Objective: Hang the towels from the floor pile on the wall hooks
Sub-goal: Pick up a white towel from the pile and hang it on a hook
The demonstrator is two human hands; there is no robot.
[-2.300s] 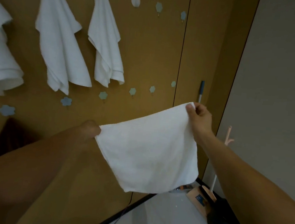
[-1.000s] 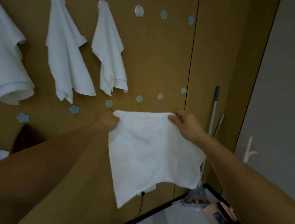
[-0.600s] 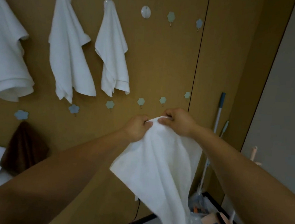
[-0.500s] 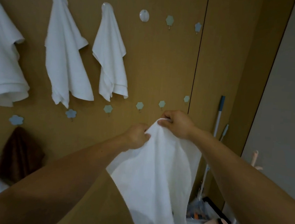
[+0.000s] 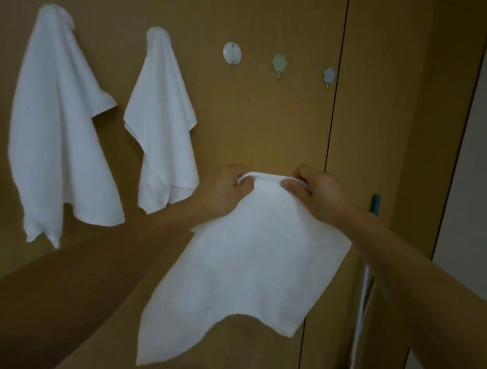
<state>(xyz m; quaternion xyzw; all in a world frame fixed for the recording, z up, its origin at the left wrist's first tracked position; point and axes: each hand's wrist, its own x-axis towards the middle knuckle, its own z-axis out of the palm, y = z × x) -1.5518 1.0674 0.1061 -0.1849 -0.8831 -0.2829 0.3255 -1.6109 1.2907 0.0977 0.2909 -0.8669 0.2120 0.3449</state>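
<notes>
Towel held up in front of me, top edge bunched between both hands, the rest hanging free below with its lower left corner lowest. Left hand grip: fingers curled and clamped on the left end of the bunched fold. Right hand grip: thumb and fingers pinched on the right end. Hands are near each other with a short hump of cloth between them. Two towels are already up on the wall: big hung towel far left, smaller hung towel just right of it, their hooks hidden under the cloth. Free hooks sit in the row above my hands: round white hook, then green flower hook, then blue flower hook by the panel seam. Floor pile not in view. Step, as I judge it: lift the hump onto the round white hook. Risks: the hook looks small and smooth, so if only a thin edge goes over it, the hanging weight could drag the towel off once I release. An uneven drape, heavier on the left, could slide it off sideways. Opening both grips before the cloth seats would drop it. Drifting left on the way up could brush the smaller hung towel and pull it loose. Pole with a blue end at right is well apart, so I see no problem there.
</notes>
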